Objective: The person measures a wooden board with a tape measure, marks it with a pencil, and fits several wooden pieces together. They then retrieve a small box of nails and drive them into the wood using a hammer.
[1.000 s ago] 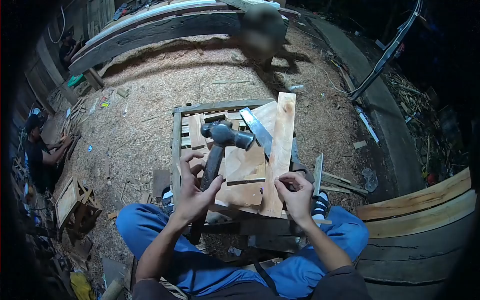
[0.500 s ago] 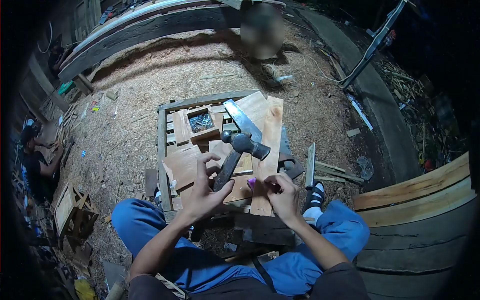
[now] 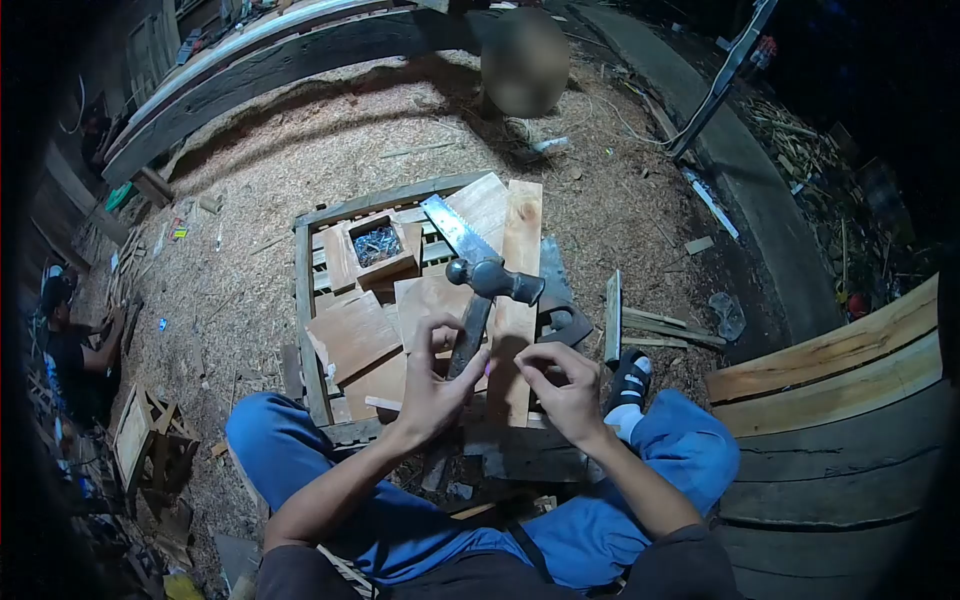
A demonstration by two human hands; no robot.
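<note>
The hammer (image 3: 497, 281) is upright and slightly tilted, its metal head above my left hand (image 3: 432, 390). The fingers and thumb of my left hand curve around its dark handle. Just to the right, my right hand (image 3: 568, 393) has its thumb and index finger pinched together over a long wooden board (image 3: 523, 235); anything between the fingertips is too small to tell. Beyond my hands, a handsaw (image 3: 457, 232) lies beside the board. A wooden box (image 3: 384, 250) of nails stands at the back left of the slatted wooden frame (image 3: 307, 318), and thin wood pieces (image 3: 352, 335) lie nearer.
My bent legs (image 3: 280, 435) flank the wooden frame. A person (image 3: 75, 350) sits at the far left near a small wooden stool (image 3: 135, 435). Stacked planks (image 3: 830, 375) are at the right. A long beam (image 3: 300, 65) crosses the back, with sawdust on the ground.
The hammer and my left hand have moved slightly right, closer to my right hand. The view has shifted a little, so the frame and its contents appear further left.
</note>
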